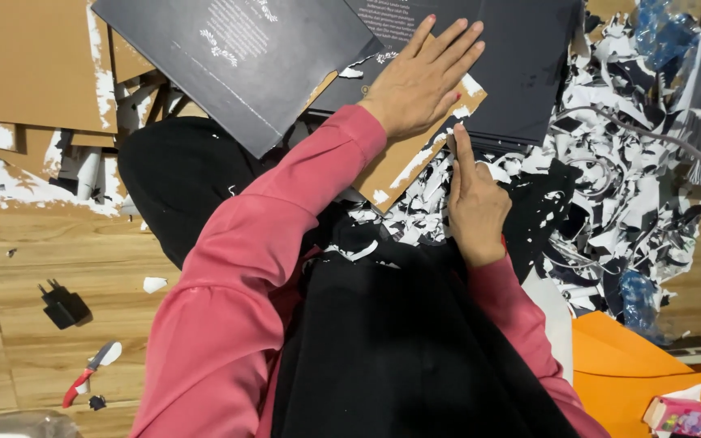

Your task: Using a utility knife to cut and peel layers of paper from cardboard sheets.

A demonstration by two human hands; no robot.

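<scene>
My left hand (pixel 422 81) lies flat, fingers spread, on a brown cardboard piece (pixel 403 162) with torn white paper remnants, pressing it down against a stack of black printed boards (pixel 521 65). My right hand (pixel 474 203) is just below it, index finger extended and touching the cardboard's right edge, the other fingers curled; it holds nothing that I can see. Both arms wear pink sleeves over dark clothing on my lap. Another black board (pixel 237 57) lies tilted at the upper left.
A heap of torn black-and-white paper scraps (pixel 618 186) fills the right. Brown cardboard sheets (pixel 26 65) lie upper left on the wooden floor. A black plug adapter (pixel 62 304), a red-handled cutter (pixel 84 375), orange sheets (pixel 651 377) and a small pink packet (pixel 679 415) lie nearby.
</scene>
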